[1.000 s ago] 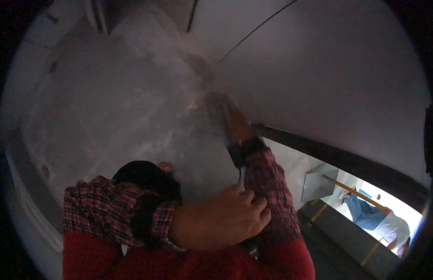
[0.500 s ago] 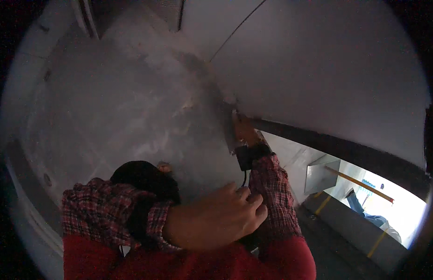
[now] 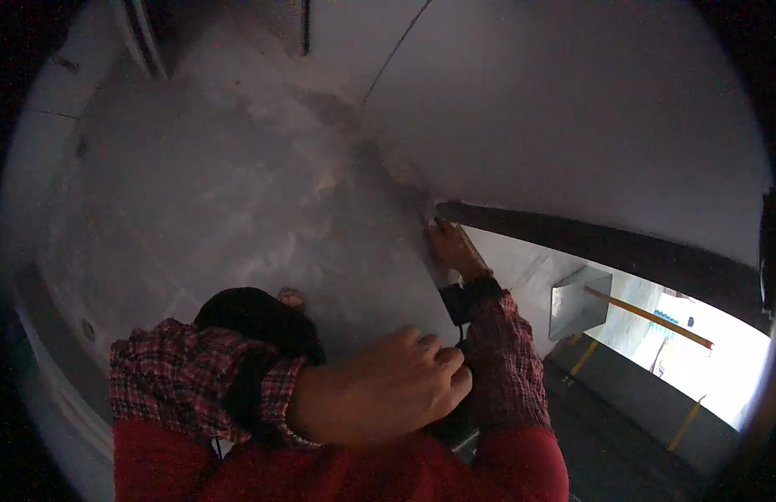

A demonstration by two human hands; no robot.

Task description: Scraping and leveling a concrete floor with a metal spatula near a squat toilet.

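Observation:
My left hand (image 3: 388, 386) is in front of my body with its fingers curled in. The underside is hidden, so what it holds, if anything, does not show. My right hand (image 3: 456, 251) reaches down past it to the edge of the doorway, beside the lower end of a dark frame bar (image 3: 589, 238). Its fingers are dim and partly hidden. A small black box (image 3: 453, 303) with a cable sits at the right wrist.
A grey, stained floor (image 3: 237, 217) spreads to the left. A large pale panel (image 3: 572, 109) fills the upper right. Through the bright opening are a metal dustpan (image 3: 578, 303) with a yellow handle (image 3: 651, 316) and a low ledge with yellow stripes (image 3: 689, 422).
My right hand has shifted slightly right and down along the doorway edge. The left hand has barely moved. A blue-clad shape beyond the opening has gone from sight.

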